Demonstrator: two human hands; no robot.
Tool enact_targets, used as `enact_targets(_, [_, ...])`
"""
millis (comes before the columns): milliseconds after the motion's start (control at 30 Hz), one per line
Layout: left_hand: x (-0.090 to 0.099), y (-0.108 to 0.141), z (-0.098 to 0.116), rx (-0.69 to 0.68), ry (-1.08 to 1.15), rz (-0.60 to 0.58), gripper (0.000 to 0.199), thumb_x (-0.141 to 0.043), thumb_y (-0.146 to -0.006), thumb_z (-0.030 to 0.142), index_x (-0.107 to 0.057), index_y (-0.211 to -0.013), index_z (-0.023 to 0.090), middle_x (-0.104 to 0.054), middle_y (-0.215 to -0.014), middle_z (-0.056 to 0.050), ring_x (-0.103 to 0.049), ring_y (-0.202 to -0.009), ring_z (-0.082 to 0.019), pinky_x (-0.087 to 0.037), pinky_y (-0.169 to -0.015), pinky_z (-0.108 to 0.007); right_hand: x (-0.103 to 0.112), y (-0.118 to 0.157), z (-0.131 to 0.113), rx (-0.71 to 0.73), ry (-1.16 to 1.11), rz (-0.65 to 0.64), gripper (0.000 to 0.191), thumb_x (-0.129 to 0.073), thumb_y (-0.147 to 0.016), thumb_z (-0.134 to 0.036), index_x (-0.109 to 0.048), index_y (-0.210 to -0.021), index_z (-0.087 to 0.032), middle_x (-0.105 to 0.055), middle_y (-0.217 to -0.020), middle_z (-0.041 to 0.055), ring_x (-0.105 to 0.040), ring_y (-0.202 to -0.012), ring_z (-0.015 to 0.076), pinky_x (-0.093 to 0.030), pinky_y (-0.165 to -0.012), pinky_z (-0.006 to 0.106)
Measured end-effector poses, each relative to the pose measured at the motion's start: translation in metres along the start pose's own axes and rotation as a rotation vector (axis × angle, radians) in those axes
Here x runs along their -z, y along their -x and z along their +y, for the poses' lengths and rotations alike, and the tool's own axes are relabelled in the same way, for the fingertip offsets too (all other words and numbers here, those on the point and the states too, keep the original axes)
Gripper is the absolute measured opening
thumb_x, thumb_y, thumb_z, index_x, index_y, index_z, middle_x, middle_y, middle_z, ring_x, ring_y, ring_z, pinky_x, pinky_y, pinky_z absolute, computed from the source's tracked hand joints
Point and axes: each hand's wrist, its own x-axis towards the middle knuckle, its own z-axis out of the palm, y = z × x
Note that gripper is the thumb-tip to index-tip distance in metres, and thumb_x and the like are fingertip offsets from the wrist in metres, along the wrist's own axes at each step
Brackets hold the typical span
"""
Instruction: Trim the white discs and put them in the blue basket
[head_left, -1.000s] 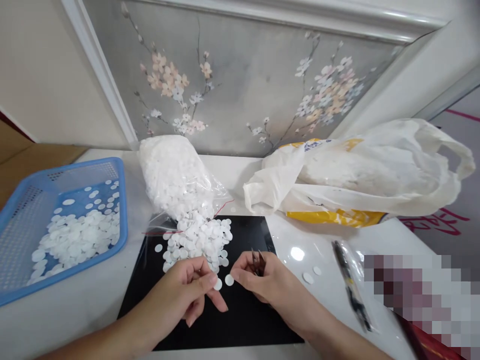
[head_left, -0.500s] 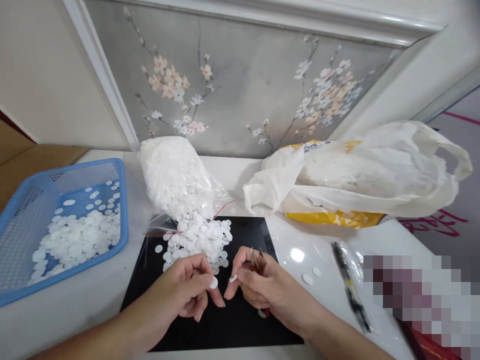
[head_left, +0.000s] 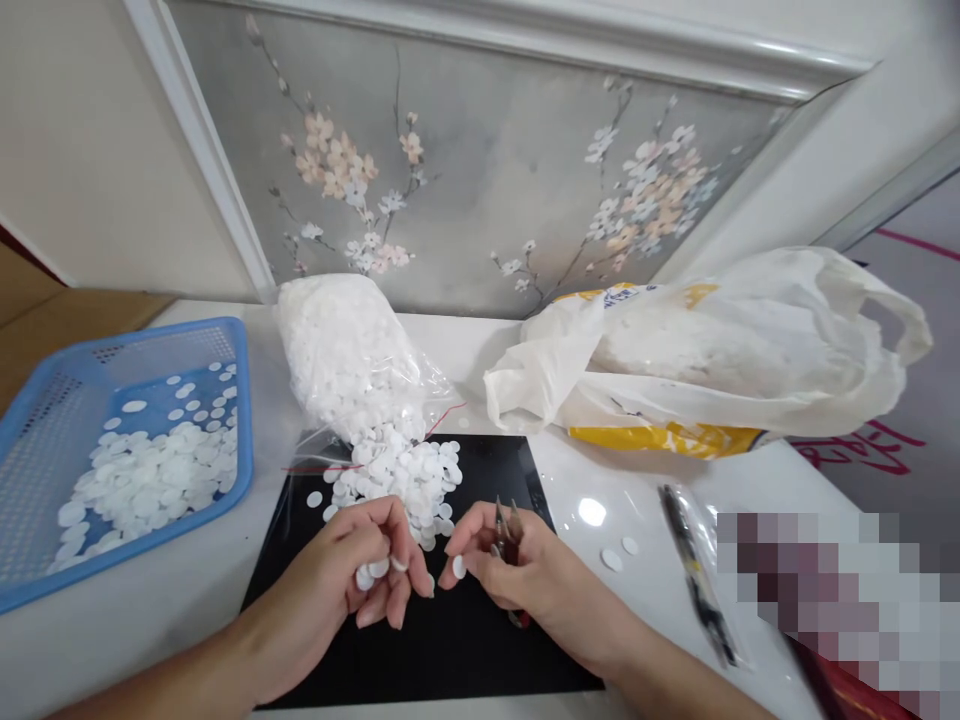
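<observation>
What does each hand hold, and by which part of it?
The left hand holds several white discs; exactly by which part is unclear. The right hand pinches one white disc by its edge, and grips a pointed metal tool around its middle.

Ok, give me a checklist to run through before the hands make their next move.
1. Right hand has a single white disc at its fingertips: ok.
2. Left hand holds several white discs: ok. Exact count: cannot tell, as fingers may hide some.
3. Pointed metal tool kept in the right hand, tips away from the left hand: ok, they point up.
4. Loose pile within reach: ok, it lies just beyond the hands.
5. No stray discs off the black mat: not ok, two discs lie on the white table to its right.
6. Blue basket upright: ok.
</observation>
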Motion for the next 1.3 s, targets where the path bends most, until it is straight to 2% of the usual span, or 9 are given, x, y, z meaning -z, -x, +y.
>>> enact_targets(133, [0.008,-0.002,0.003,-0.085,-0.055,0.111,0.050,-0.042,-0.092,0.041,-0.030,-0.048,0.021,-0.044,-0.046,0.004,-0.031,-0.044,-0.009,-0.020,-0.047,-0.026,0.004,-0.003,-0.003,0.058,-0.008,0.073,0.027,-0.051,-0.091,-0.042,-0.048,-0.077,-0.020,-0.054,-0.064,-0.0045,-0.029,-0.046,0.0064,-0.023,-0.043,0.021])
enact_targets(233, [0.015,-0.005,0.006,-0.135,-0.206,0.153,0.047,-0.041,-0.094,0.049,-0.042,-0.056,0.021,-0.029,-0.043,0.009,-0.024,-0.045,-0.010,-0.022,-0.049,-0.026,0.005,-0.007,-0.002,0.164,0.306,0.178,0.017,-0.050,-0.094,-0.034,-0.053,-0.083,-0.021,-0.050,-0.062,-0.0054,-0.043,-0.052,0.0104,-0.033,-0.050,0.023])
enact_targets(367, [0.021,-0.005,0.008,-0.094,-0.486,0.094,0.028,-0.034,-0.096,0.043,-0.055,-0.095,0.025,-0.039,-0.053,0.009,-0.032,-0.052,-0.013,-0.027,-0.053,-0.025,-0.001,-0.011,0.007,0.320,0.850,0.260,0.013,-0.051,-0.092,-0.017,-0.062,-0.093,-0.022,-0.066,-0.081,0.0010,-0.060,-0.069,0.0166,-0.040,-0.061,0.026])
enact_targets(467, [0.020,-0.002,0.009,-0.115,-0.821,0.142,0.029,-0.031,-0.097,0.040,-0.056,-0.092,0.027,-0.039,-0.057,0.007,-0.039,-0.055,-0.014,-0.027,-0.055,-0.026,-0.004,-0.012,0.016,0.430,1.165,0.286,0.014,-0.057,-0.086,-0.009,-0.065,-0.088,-0.020,-0.068,-0.076,0.0022,-0.062,-0.065,0.0180,-0.038,-0.056,0.025])
enact_targets(567, [0.019,-0.001,0.008,-0.166,-1.240,0.199,0.014,-0.047,-0.093,0.034,-0.060,-0.091,0.028,-0.056,-0.063,0.006,-0.054,-0.062,-0.017,-0.029,-0.058,-0.027,-0.002,-0.011,0.023,0.559,1.273,0.321,0.021,-0.054,-0.085,-0.005,-0.067,-0.082,-0.020,-0.066,-0.066,0.0010,-0.060,-0.058,0.0165,-0.034,-0.051,0.025])
enact_targets(733, [0.019,-0.003,-0.003,-0.269,-1.530,0.180,0.006,-0.060,-0.087,0.023,-0.063,-0.093,0.024,-0.073,-0.087,0.000,-0.067,-0.079,-0.023,-0.033,-0.062,-0.028,0.002,-0.006,0.023,0.588,1.034,0.319,0.019,-0.052,-0.089,-0.012,-0.069,-0.083,-0.018,-0.065,-0.068,0.0008,-0.053,-0.052,0.0120,-0.036,-0.051,0.023])
enact_targets(967, [0.018,-0.003,-0.010,-0.440,-1.632,0.188,0.011,-0.057,-0.089,0.022,-0.065,-0.082,0.021,-0.072,-0.078,-0.001,-0.067,-0.072,-0.021,-0.039,-0.059,-0.028,0.003,0.006,0.000,0.250,0.470,0.373,0.023,-0.054,-0.089,-0.039,-0.062,-0.078,-0.020,-0.037,-0.053,-0.0071,-0.035,-0.049,0.0106,-0.028,-0.047,0.023])
enact_targets(1100, [0.019,-0.002,-0.007,-0.447,-1.641,0.169,0.009,-0.061,-0.086,0.016,-0.068,-0.084,0.021,-0.073,-0.079,-0.001,-0.068,-0.072,-0.021,-0.040,-0.059,-0.028,0.005,0.001,-0.002,0.096,0.209,0.208,0.026,-0.054,-0.090,-0.043,-0.051,-0.077,-0.021,-0.044,-0.044,-0.0092,-0.032,-0.043,0.0079,-0.026,-0.045,0.021])
enact_targets(1300, [0.019,-0.001,-0.004,-0.415,-1.545,0.207,0.006,-0.060,-0.087,0.019,-0.065,-0.083,0.020,-0.072,-0.078,0.001,-0.067,-0.071,-0.019,-0.039,-0.060,-0.026,0.004,-0.005,0.004,-0.050,-0.242,-0.003,0.035,-0.062,-0.084,-0.051,-0.044,-0.077,-0.022,-0.062,-0.050,-0.0057,-0.016,-0.033,0.0025,-0.007,-0.035,0.020])
